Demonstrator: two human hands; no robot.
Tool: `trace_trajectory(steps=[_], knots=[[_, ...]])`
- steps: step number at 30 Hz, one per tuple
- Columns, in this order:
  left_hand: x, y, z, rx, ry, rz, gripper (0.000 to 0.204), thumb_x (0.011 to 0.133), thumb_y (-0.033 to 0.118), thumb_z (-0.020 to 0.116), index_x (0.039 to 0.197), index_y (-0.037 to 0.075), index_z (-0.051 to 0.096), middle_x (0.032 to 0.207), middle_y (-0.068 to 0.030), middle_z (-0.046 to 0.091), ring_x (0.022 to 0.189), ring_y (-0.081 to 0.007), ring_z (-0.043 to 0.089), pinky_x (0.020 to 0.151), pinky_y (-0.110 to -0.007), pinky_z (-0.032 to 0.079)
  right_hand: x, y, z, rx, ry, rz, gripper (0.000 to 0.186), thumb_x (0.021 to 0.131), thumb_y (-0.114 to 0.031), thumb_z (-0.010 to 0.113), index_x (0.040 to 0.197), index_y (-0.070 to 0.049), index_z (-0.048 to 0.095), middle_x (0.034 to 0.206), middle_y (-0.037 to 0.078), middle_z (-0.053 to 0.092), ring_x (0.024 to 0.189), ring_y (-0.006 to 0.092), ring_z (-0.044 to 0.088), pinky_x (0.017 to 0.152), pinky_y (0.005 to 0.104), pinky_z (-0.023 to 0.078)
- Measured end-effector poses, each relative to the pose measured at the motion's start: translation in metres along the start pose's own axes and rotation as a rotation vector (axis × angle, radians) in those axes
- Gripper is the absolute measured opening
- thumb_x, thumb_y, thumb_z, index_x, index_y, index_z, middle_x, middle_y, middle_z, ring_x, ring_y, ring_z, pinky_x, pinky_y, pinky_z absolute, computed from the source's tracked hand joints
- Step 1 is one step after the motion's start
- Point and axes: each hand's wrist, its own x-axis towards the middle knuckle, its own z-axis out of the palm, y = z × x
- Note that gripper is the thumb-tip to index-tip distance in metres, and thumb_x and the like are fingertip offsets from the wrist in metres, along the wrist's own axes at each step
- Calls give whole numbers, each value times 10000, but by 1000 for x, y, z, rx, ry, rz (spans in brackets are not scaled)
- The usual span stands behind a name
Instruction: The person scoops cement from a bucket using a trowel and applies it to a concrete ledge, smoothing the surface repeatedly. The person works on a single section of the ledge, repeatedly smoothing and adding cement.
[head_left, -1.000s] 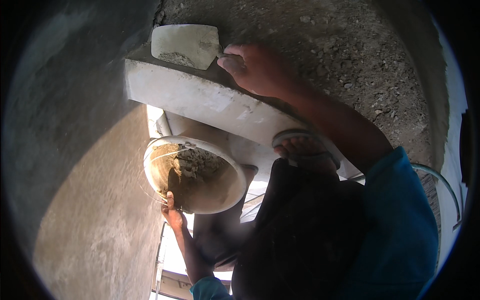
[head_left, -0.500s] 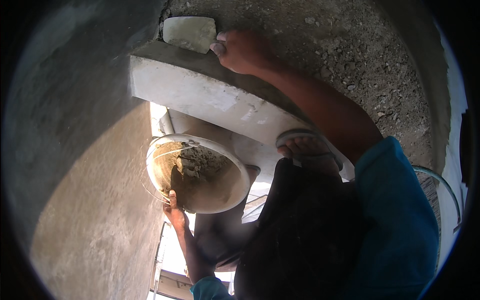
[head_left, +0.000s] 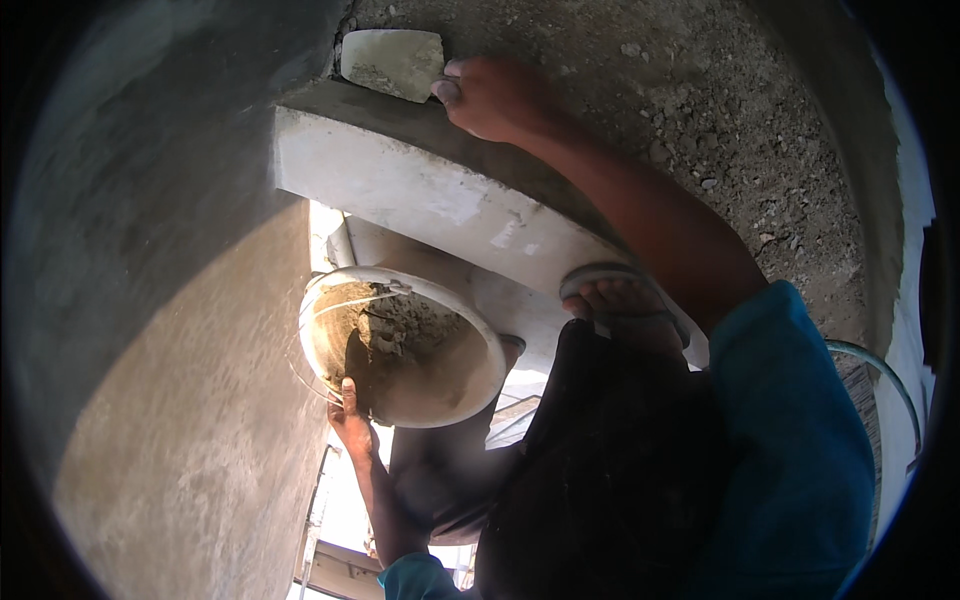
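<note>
My right hand (head_left: 490, 98) is closed on the handle of a flat trowel with a pale, mortar-smeared blade (head_left: 390, 62) at the top of the view, against the corner behind a concrete step (head_left: 400, 170). My left hand (head_left: 352, 425) grips the near-left rim of a white plastic bucket (head_left: 470, 380), thumb over the edge and other fingers mostly outside. Inside the bucket is grey-brown mortar (head_left: 390, 330), with a wire handle resting across the left side.
A plastered wall (head_left: 170, 380) fills the left. Rubble and grit (head_left: 730, 150) cover the surface at upper right, beside a curved hose or pipe (head_left: 890, 370). My sandalled foot (head_left: 625, 300) is on the step. Bright gaps show below the bucket.
The view has shifted slightly. My right hand and the trowel have moved a little further up, away from the step's front edge. My left hand stays on the bucket.
</note>
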Motion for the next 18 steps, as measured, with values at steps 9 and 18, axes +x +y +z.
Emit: trace_trajectory(steps=[9, 18], knots=[[3, -10, -7, -18, 27, -16, 533, 955, 319, 752, 1330, -24, 592, 1217, -123, 679, 1069, -208, 643, 953, -368, 509, -23, -10, -4, 78, 53, -111, 380, 1002, -405, 561, 1135, -86, 718, 1033, 183, 724, 959, 387, 696, 852, 492, 546], [3, 5, -8, 197, 47, -95, 672, 1003, 589, 571, 1281, -23, 594, 1010, -90, 721, 656, -125, 629, 516, -263, 463, -125, -20, -35, 196, 243, -483, 249, 947, -315, 651, 908, -70, 666, 872, 106, 694, 816, 311, 700, 699, 464, 549]])
